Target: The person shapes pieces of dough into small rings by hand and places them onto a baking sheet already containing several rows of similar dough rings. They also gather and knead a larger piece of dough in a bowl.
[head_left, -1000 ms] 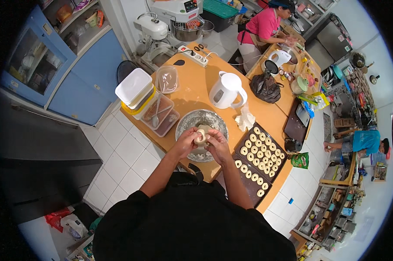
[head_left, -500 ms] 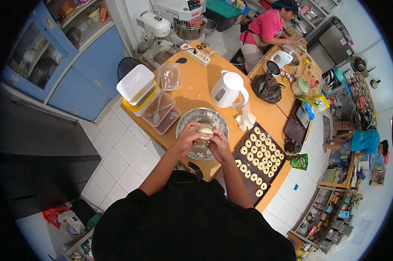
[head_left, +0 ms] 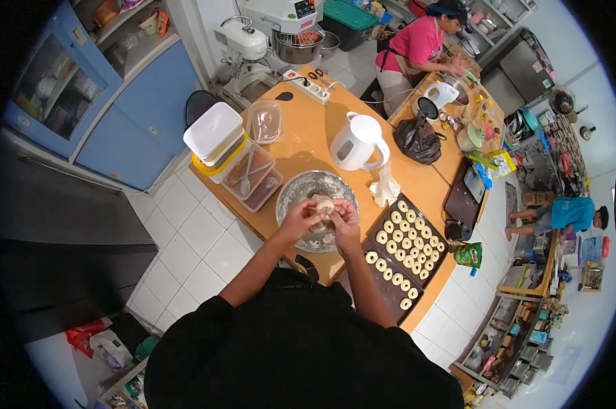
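Observation:
Above a metal mixing bowl [head_left: 291, 187] dusted with flour, both my hands hold one pale piece of dough [head_left: 326, 205]. My left hand [head_left: 300, 219] grips it from the left with bent fingers. From the right, my right hand [head_left: 345, 223] pinches it, fingertips close to those of the left. Part of the dough is covered by my fingers. To the right of my hands, dark baking trays [head_left: 391, 258] carry rows of ring-shaped dough pieces [head_left: 392, 247].
On the wooden table [head_left: 301, 146] stand a white electric kettle [head_left: 354, 142], stacked plastic containers [head_left: 214, 133], a power strip [head_left: 306, 86] and a crumpled white cloth or bag [head_left: 386, 186]. A person in pink [head_left: 420, 41] works at the far table; another in blue [head_left: 572, 214] stands at right.
My fingers have shifted around the dough, which now shows less between them. My right hand has turned slightly and closed nearer to the left. The pink-clad person's hands have moved.

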`<state>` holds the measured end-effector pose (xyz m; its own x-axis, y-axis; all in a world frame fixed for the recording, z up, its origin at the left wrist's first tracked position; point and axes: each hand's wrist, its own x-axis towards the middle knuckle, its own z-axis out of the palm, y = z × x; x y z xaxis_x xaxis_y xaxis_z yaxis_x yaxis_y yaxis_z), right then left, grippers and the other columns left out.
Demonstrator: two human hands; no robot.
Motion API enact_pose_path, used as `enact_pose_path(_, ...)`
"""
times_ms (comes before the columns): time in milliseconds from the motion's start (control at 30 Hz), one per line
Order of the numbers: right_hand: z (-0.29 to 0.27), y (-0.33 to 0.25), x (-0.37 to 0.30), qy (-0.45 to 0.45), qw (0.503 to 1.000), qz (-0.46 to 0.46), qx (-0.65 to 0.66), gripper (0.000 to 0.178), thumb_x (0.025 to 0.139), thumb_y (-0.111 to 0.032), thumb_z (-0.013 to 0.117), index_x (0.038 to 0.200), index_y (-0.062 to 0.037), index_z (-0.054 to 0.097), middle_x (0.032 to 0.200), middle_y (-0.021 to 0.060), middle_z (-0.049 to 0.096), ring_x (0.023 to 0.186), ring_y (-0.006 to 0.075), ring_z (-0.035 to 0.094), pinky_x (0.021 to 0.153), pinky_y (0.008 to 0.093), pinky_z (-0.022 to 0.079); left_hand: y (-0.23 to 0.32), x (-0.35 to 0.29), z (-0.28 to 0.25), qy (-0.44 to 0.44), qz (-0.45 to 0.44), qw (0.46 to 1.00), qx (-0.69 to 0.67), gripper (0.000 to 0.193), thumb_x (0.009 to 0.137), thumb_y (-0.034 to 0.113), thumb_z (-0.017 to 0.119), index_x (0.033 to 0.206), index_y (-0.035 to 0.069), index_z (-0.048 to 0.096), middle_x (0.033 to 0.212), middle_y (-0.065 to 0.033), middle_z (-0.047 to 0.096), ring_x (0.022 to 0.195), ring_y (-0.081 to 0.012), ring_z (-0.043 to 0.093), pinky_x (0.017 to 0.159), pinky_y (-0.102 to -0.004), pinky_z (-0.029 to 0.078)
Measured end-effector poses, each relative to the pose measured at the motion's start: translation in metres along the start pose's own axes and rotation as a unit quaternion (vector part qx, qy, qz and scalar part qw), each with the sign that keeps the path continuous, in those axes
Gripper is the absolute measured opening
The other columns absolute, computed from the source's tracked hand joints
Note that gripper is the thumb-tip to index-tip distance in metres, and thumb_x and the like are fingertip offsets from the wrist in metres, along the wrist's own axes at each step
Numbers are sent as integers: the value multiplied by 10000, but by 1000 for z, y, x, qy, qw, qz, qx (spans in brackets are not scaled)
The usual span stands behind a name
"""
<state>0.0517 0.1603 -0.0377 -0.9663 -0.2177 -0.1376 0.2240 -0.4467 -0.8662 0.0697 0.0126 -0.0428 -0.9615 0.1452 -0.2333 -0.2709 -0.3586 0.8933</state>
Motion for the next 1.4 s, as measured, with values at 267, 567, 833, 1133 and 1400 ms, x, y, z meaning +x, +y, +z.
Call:
enact_pose_path(267,-1,-1,2,-9,998,15,-60,179,876,-43,573,1041,-33,506,944,62,634,805,104,592,735,245,476,-4,6,-8,13,-14,1000,-23,236,882,210,608,1061,58,589,911,2,613,771,-70,557,649,-227,446)
enact_pose_path(567,-4,-2,-3,-2,993,110,-49,111,877,-105,572,987,-89,573,859,-13,609,711,66,533,662,227,428,6,-4,-15,-82,-130,967,-201,317,926,348,462,1159,149,545,1081,25,582,967,-100,522,790,-296,416)
enact_pose_path(833,9,-23,-3,-17,988,132,77,188,872,-90,572,1057,-55,567,982,37,621,857,134,595,758,277,470,8,-3,-15,-88,-156,966,-188,355,943,390,420,1160,134,534,1097,3,573,988,-114,514,819,-320,407)
enact_pose_path(1133,1,-20,5,-16,982,175,70,232,901,-157,576,1109,-55,593,1012,41,626,919,148,597,783,317,490,4,-5,-22,-166,-133,938,-274,313,961,329,428,1172,120,526,1101,3,580,990,-127,537,836,-320,428)
enact_pose_path(1400,9,-26,4,-40,984,162,69,256,931,-182,528,1149,-53,559,1052,49,611,954,149,582,776,313,474,-6,-2,-13,-116,-121,953,-251,435,984,444,306,1261,152,471,1213,9,534,1046,-136,511,858,-322,423)
